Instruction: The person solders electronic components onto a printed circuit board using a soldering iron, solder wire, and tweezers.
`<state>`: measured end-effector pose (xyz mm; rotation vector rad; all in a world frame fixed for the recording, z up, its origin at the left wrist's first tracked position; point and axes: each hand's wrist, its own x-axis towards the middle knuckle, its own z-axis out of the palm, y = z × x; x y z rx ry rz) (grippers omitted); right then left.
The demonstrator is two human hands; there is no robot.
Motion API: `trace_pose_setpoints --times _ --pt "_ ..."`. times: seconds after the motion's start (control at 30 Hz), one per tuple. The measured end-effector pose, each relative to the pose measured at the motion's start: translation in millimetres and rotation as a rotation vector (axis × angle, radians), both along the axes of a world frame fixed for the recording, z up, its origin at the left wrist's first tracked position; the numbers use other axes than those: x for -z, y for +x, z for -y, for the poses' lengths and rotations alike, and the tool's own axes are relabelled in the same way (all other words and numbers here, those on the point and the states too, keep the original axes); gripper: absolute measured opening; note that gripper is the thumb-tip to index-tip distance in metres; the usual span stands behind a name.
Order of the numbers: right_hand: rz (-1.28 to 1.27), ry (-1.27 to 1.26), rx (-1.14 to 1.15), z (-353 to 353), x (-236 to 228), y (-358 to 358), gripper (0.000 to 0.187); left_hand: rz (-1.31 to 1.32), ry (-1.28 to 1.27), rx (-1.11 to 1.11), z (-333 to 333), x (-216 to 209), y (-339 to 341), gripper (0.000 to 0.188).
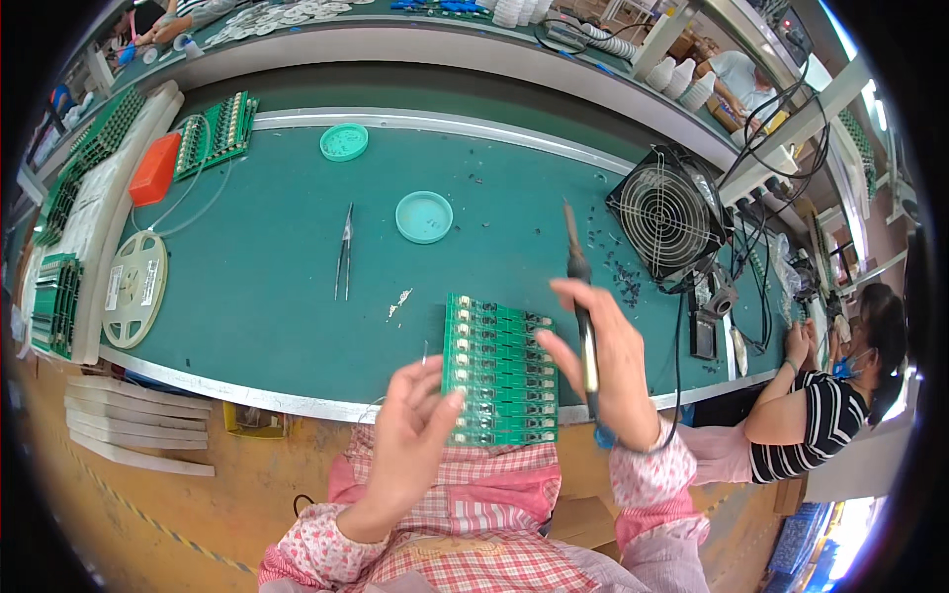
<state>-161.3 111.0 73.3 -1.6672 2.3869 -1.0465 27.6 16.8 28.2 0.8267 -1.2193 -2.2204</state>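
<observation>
A green circuit board panel with rows of small parts lies at the table's front edge, its near end reaching past the edge. My left hand is at its left side, fingers curled, thumb by the board's edge. A thin solder wire sticks up from those fingers. My right hand grips a soldering iron like a pen, tip pointing up and away from the board. The right thumb is near the board's right edge; whether it touches, I cannot tell. Tweezers and small white parts lie beyond.
Two round green dishes stand farther back. At right are a black fan, scattered dark bits and cables. A reel, an orange box and more boards are at left. A co-worker sits at right.
</observation>
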Motion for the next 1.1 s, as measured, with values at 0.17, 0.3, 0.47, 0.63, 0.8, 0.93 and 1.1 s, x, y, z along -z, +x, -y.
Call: trace_pose_setpoints --times 0.17,0.3,0.47,0.63,0.8,0.93,1.1 --pt "-0.154 0.129 0.254 -53.1 27.7 35.4 0.050 0.313 -0.771 0.109 -10.9 0.8 15.8 0.058" --pt "-0.059 0.062 0.210 -69.7 48.4 31.7 0.049 0.399 -1.366 0.097 -7.5 8.7 17.3 0.043" --pt "0.072 0.001 0.066 -43.0 44.3 -6.9 0.046 0.264 -1.482 0.143 -6.7 19.5 18.2 0.021" --pt "0.137 -0.109 -0.048 -14.5 47.6 -38.2 0.037 0.246 -1.493 0.173 -7.8 15.7 9.1 0.012" --pt "0.003 -0.091 -0.149 -42.2 39.5 1.2 0.033 0.230 -1.557 0.173 -8.9 13.5 1.9 0.008" --pt "0.011 -0.098 -0.274 -54.3 49.2 28.7 0.035 0.173 -1.554 0.204 -6.4 12.8 2.7 0.013" --pt "0.105 -0.108 -0.302 -64.0 48.8 29.4 0.036 0.205 -1.516 0.169 3.8 9.6 13.9 0.020"
